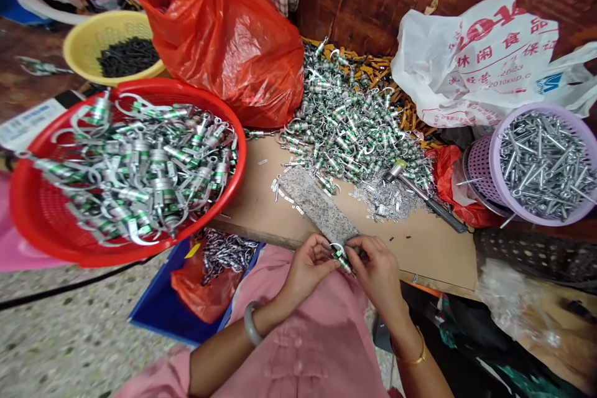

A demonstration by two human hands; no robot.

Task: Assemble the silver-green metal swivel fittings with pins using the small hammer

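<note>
Between my two hands is a small green-and-silver metal fitting with a curved hook point(342, 255), close to my body at the table's front edge. My left hand point(310, 264) pinches it from the left, fingers closed. From the right, my right hand point(375, 264) grips the same fitting, its fingertips partly hiding it. Just beyond my fingers lies a speckled grey stone slab point(319, 205). Several small flat metal plates point(295, 204) lie along its left side. Behind the slab is a large heap of similar green-and-silver fittings point(352, 124).
A red basket point(240, 155) of fittings stands at left, near a yellow basket point(77, 50) with dark pieces. A hammer point(431, 199) lies beside loose small plates point(382, 202). At right, a purple basket point(480, 155) holds metal pins. Red point(247, 62) and white plastic bags point(424, 62) sit behind.
</note>
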